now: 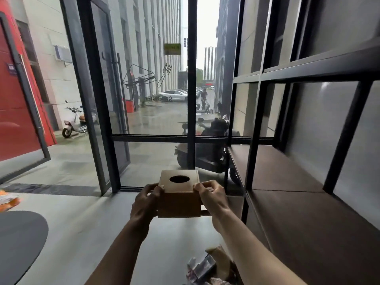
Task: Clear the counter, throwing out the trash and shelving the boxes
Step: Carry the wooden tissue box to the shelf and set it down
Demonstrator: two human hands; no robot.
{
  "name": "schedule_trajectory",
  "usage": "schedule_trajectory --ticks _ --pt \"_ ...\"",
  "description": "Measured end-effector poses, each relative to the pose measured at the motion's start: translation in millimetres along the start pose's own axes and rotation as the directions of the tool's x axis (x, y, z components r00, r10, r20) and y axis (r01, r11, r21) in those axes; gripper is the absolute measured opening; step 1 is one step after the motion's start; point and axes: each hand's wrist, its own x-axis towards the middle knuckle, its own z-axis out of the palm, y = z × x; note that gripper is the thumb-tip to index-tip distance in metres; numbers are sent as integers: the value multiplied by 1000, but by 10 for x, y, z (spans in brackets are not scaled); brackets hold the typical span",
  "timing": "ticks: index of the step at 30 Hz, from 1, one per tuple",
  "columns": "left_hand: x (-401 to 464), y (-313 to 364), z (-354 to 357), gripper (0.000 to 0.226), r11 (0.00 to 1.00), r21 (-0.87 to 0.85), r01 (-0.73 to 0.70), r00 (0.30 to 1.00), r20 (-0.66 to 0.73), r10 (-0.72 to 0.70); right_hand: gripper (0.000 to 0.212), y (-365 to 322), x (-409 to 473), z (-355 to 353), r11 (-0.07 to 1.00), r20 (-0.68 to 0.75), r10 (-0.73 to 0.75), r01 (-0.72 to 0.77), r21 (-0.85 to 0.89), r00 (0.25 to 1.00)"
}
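Note:
A brown cube-shaped box (179, 197) with a round hole in its top is held in the air in front of me, above the grey floor. My left hand (145, 203) grips its left side and my right hand (212, 197) grips its right side, fingers curled over the top edges. The box is upright and level. It hangs just left of a black metal shelf unit (255, 140) with brown shelf boards (287, 175).
A bin with crumpled paper and wrappers (209, 268) stands at the bottom, below my right forearm. A dark round tabletop (18, 241) is at the lower left, with orange packaging (8, 200) behind it. Glass wall and an open door (96, 112) lie ahead.

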Motion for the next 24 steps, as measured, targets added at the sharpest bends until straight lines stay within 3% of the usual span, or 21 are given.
schedule_trajectory --ticks 6,9,11,15,17,20,24 --pt "1502 -6 688 31 999 -14 -37 980 194 39 17 60 1256 -36 1000 -200 11 -8 17 980" --pt "2076 56 1187 45 999 18 -28 943 332 21 20 58 1750 -228 999 -342 43 -35 32 939" --pt "2331 117 1580 43 999 19 -38 900 436 26 22 69 1955 -436 997 -436 68 -45 63 897" --pt "2516 121 2542 26 996 61 -73 767 642 17 30 249 2113 -1091 993 -656 116 -78 86 746" --pt "2459 49 3026 33 993 86 -79 698 716 -6 27 379 2076 -1466 987 -729 158 -101 121 666" --pt "2279 -93 3801 50 987 119 -110 577 816 -34 19 608 1976 -2038 984 -821 175 -89 152 544" --pt "1936 -248 4529 33 975 160 -155 466 882 -70 16 907 1775 -2599 975 -873 222 -94 201 434"
